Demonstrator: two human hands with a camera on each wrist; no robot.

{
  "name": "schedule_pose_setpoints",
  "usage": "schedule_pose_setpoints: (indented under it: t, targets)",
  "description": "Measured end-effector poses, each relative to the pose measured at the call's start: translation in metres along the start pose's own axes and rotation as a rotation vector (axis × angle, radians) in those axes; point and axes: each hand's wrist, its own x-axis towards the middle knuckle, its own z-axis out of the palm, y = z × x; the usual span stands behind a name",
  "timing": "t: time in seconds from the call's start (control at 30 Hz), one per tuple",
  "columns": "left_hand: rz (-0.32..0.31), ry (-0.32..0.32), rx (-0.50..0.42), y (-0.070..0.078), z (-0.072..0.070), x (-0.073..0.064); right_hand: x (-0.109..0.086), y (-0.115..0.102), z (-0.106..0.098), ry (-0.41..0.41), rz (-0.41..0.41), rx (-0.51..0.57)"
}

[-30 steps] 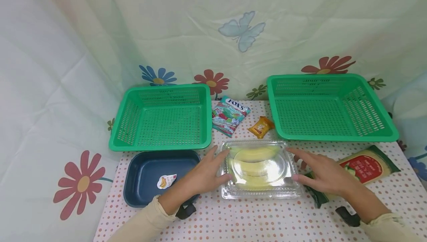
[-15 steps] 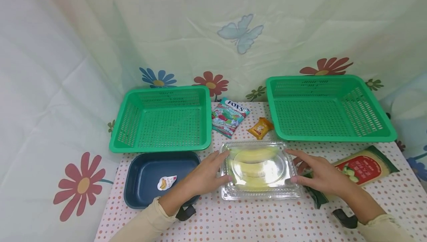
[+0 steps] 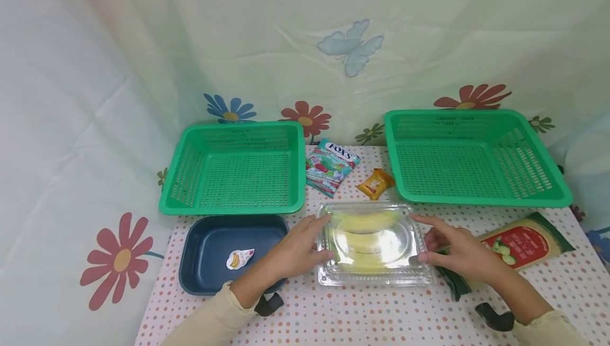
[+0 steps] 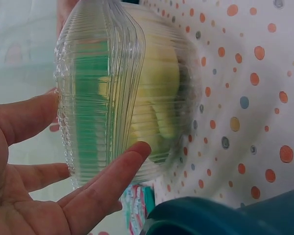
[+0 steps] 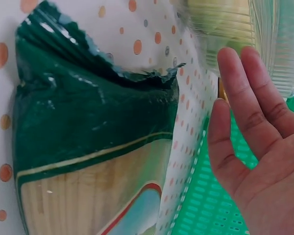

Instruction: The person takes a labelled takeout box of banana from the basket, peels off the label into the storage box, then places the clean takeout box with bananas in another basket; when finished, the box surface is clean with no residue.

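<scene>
A clear plastic clamshell box with yellow bananas inside sits on the dotted tabletop, its lid down. At the box's left side is my left hand, thumb and fingers spread and mostly straight. In the left wrist view the fingertips of this hand touch the ribbed wall. My right hand is at the opposite side, with thumb and index finger by the lid's edge. The right wrist view shows its other fingers extended toward the box. Neither hand curls round the box.
Two green baskets stand at the back left and right. A dark blue tray with a banana sticker is at left. Behind the box lie a FOX'S candy bag and an orange packet. A green-ended packet lies under the right forearm.
The view has shifted slightly. Both hands stay at the sides of the box, and the box stays in its place on the table.
</scene>
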Motion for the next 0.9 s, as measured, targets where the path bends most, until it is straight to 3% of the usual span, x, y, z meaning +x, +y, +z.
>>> schedule_pose_setpoints:
  t: [0.4, 0.63, 0.9]
  targets:
    - [-0.020, 0.012, -0.018, 0.002, 0.000, -0.001, 0.000, 0.002, 0.002, -0.011, 0.032, 0.147]
    - [-0.032, 0.026, -0.091, 0.004, -0.009, -0.010, -0.004, 0.003, 0.002, -0.007, -0.117, 0.303]
    - [-0.029, 0.102, -0.217, 0.020, -0.043, -0.041, -0.004, -0.008, -0.009, -0.093, -0.254, 0.603]
